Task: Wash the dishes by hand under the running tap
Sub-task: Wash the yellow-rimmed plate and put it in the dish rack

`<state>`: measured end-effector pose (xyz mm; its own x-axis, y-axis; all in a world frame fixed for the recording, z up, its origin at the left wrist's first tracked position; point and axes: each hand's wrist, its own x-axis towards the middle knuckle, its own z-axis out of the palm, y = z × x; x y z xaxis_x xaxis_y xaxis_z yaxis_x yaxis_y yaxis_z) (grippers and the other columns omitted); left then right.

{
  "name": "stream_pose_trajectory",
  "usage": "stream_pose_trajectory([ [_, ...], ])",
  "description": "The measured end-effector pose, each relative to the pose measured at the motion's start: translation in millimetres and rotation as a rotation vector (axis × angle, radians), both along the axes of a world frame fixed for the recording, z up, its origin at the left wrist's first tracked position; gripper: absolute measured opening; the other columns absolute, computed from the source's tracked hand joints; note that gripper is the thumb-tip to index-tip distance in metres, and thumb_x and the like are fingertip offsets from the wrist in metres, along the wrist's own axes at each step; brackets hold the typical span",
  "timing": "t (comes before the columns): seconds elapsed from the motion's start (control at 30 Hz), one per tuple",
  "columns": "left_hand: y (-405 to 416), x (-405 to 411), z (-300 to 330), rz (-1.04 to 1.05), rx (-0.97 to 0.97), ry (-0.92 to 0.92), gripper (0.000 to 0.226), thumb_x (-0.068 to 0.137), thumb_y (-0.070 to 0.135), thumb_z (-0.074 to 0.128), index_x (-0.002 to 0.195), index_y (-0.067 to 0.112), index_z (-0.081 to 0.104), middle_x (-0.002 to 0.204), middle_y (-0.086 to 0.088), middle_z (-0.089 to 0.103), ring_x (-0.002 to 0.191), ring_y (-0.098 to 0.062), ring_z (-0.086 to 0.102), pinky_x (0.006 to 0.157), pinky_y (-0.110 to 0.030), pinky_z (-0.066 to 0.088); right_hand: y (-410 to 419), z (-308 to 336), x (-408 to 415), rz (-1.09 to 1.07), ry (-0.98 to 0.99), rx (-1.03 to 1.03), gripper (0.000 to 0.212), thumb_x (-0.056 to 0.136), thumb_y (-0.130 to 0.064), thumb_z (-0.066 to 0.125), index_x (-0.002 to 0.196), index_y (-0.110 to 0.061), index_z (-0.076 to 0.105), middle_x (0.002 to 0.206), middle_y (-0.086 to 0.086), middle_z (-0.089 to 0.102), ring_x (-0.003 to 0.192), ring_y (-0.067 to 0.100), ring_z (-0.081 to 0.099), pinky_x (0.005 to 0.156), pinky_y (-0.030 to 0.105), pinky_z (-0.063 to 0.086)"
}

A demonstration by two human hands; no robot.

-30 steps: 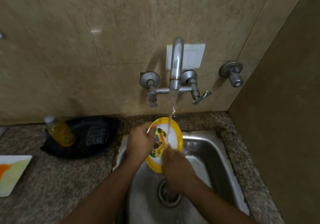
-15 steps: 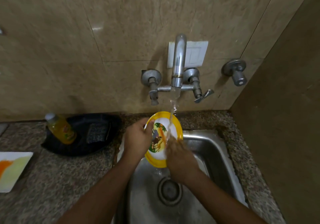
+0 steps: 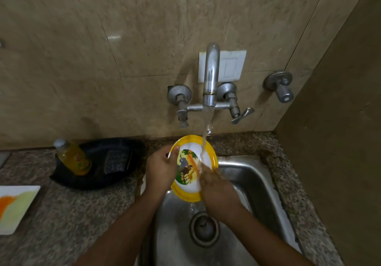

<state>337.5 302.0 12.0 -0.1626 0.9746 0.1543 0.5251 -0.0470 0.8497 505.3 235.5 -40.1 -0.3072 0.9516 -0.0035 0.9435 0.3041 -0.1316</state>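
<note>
Fingers first: our left hand [image 3: 160,169] pinches the yellow-rimmed plate [image 3: 188,183] at its left edge, thumb hooked over the rim onto the printed face, other fingers hidden behind, so we can't tell how they lie. Our right hand [image 3: 216,185] lies on the plate's right side, fingers pretty straight and close together, pressing the wet face; thumb not visible.

Plate is tilted up on edge, face toward us, over the sink [image 3: 257,183], just above the drain [image 3: 204,228]. The water stream [image 3: 206,133] from the tap [image 3: 211,76] lands on the plate's upper right, right by our fingertips, and runs down.

Now the risks, as we judge them. Wet plate, one thumb pinch on one edge: if the right hand pushes too hard, the plate could pivot or slip out and clatter into the sink. Tilted face under a strong stream could also throw splash onto the counter [image 3: 82,214] left of the sink, or up at the switch plate [image 3: 233,65] behind the tap, which is no place for water.

Left of the sink: soap bottle [image 3: 72,158] and scrub pad [image 3: 116,161] in a black tray [image 3: 92,181], plus a white dish [image 3: 16,206] farther left, apparently unwashed.
</note>
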Motion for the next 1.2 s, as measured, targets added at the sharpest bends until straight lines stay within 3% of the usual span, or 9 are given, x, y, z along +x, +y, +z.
stream_pose_trajectory([
  [0.1, 3, 0, -2, 0.017, 0.011, -0.047, 0.025, 0.094, 0.039, 0.061, 0.088, 0.019, 0.076, 0.072, 0.004, 0.072, 0.071, -0.008, 0.067, 0.064, -0.029, 0.052, -19, -1, -21, 0.148, -0.045, -0.069, 0.079, 0.047, -0.028, 0.075, 0.120, 0.000, 0.063, 0.118, 0.027, 0.065, 0.094, 0.038, 0.067, 0.082, 0.043, 0.058],
  [0.23, 6, 2, -4, -0.001, -0.004, -0.145, 0.027, 0.095, 0.033, 0.061, 0.083, 0.013, 0.074, 0.069, 0.001, 0.071, 0.065, -0.001, 0.062, 0.062, -0.025, 0.048, -8, 6, 7, 0.073, 0.020, 0.041, 0.080, 0.068, -0.034, 0.055, 0.142, -0.004, 0.048, 0.145, 0.024, 0.047, 0.126, 0.040, 0.054, 0.105, 0.051, 0.044],
  [0.33, 9, 13, -11, -0.021, -0.062, -0.220, 0.037, 0.090, 0.042, 0.061, 0.075, 0.010, 0.069, 0.067, -0.010, 0.068, 0.063, -0.009, 0.059, 0.064, -0.036, 0.050, -18, 5, -8, 0.113, 0.113, -0.041, 0.093, 0.066, -0.029, 0.064, 0.148, 0.003, 0.034, 0.155, 0.027, 0.028, 0.143, 0.040, 0.032, 0.116, 0.049, 0.027],
  [0.6, 8, 40, -22, -0.013, -0.216, -0.480, 0.023, 0.090, 0.032, 0.065, 0.069, 0.022, 0.069, 0.062, 0.009, 0.064, 0.064, -0.004, 0.056, 0.066, -0.029, 0.048, 2, 18, 7, 0.115, 0.071, -0.072, 0.112, 0.071, -0.030, 0.070, 0.158, -0.015, 0.000, 0.165, 0.012, 0.002, 0.150, 0.037, 0.010, 0.120, 0.049, 0.020],
  [0.7, 8, 44, -24, 0.018, -0.257, -0.578, 0.022, 0.093, 0.020, 0.063, 0.072, 0.020, 0.068, 0.065, 0.005, 0.061, 0.067, -0.004, 0.054, 0.066, -0.026, 0.046, -11, 29, 6, 0.233, 0.121, -0.126, 0.110, 0.066, -0.019, 0.071, 0.158, -0.015, 0.010, 0.163, 0.008, 0.018, 0.141, 0.034, 0.036, 0.114, 0.041, 0.032],
  [0.87, 3, 56, -24, 0.043, -0.321, -0.752, 0.017, 0.095, 0.017, 0.061, 0.082, 0.019, 0.072, 0.086, -0.008, 0.071, 0.084, -0.023, 0.064, 0.082, -0.037, 0.052, 5, 33, 21, 0.042, -0.097, -0.048, 0.098, 0.070, -0.032, 0.062, 0.155, -0.009, 0.019, 0.161, 0.023, 0.013, 0.148, 0.041, 0.015, 0.115, 0.055, 0.025],
  [0.97, 12, 57, -21, 0.055, -0.331, -0.806, 0.016, 0.097, 0.016, 0.057, 0.091, 0.013, 0.072, 0.095, -0.008, 0.071, 0.094, -0.023, 0.065, 0.089, -0.036, 0.053, -6, 37, -4, 0.129, -0.051, -0.050, 0.093, 0.049, -0.026, 0.083, 0.136, -0.003, 0.056, 0.142, 0.020, 0.053, 0.120, 0.033, 0.061, 0.094, 0.042, 0.054],
  [1.07, 11, 60, -21, 0.040, -0.396, -0.933, 0.024, 0.098, 0.019, 0.055, 0.106, 0.002, 0.069, 0.112, -0.021, 0.069, 0.111, -0.040, 0.062, 0.099, -0.057, 0.047, -1, 54, 22, 0.230, 0.028, -0.003, 0.089, 0.055, -0.035, 0.073, 0.140, -0.017, 0.051, 0.146, 0.004, 0.051, 0.129, 0.021, 0.053, 0.113, 0.046, 0.036],
  [1.2, 5, 72, -4, -0.012, -0.482, -1.162, 0.030, 0.102, 0.024, 0.043, 0.114, 0.007, 0.064, 0.112, -0.020, 0.069, 0.103, -0.037, 0.066, 0.093, -0.053, 0.052, 4, 64, 50, 0.075, 0.162, 0.065, 0.060, 0.064, -0.039, 0.056, 0.123, -0.030, 0.066, 0.138, -0.011, 0.057, 0.137, 0.017, 0.043, 0.117, 0.046, 0.023],
])
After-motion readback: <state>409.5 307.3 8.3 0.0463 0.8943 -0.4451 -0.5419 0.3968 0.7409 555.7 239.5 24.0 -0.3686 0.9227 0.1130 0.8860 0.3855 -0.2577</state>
